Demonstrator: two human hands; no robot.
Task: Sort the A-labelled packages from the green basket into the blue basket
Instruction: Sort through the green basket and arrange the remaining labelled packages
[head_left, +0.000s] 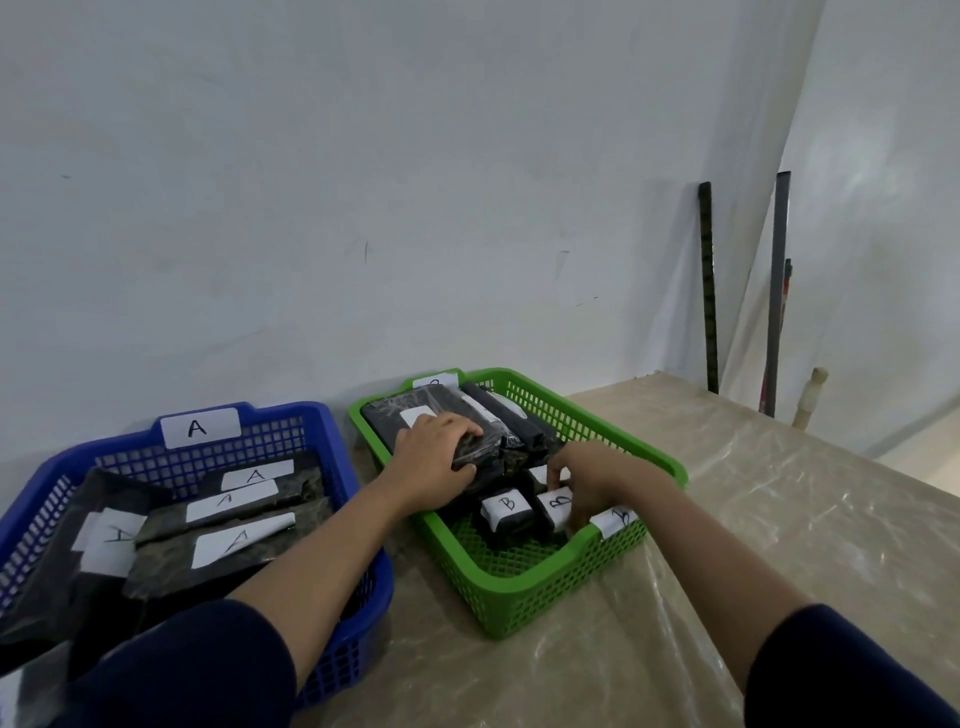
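The green basket stands right of the blue basket, which has an A tag on its rim. Several black packages with white A labels lie in the blue basket. In the green basket my left hand grips the near edge of a large black package whose white label is partly covered. My right hand reaches among small black packages labelled B, its fingers curled round one of them. More black packages lie at the basket's far end.
Both baskets sit on a table covered with clear plastic sheet, against a white wall. Dark poles lean in the corner at the right, beyond the table's far edge.
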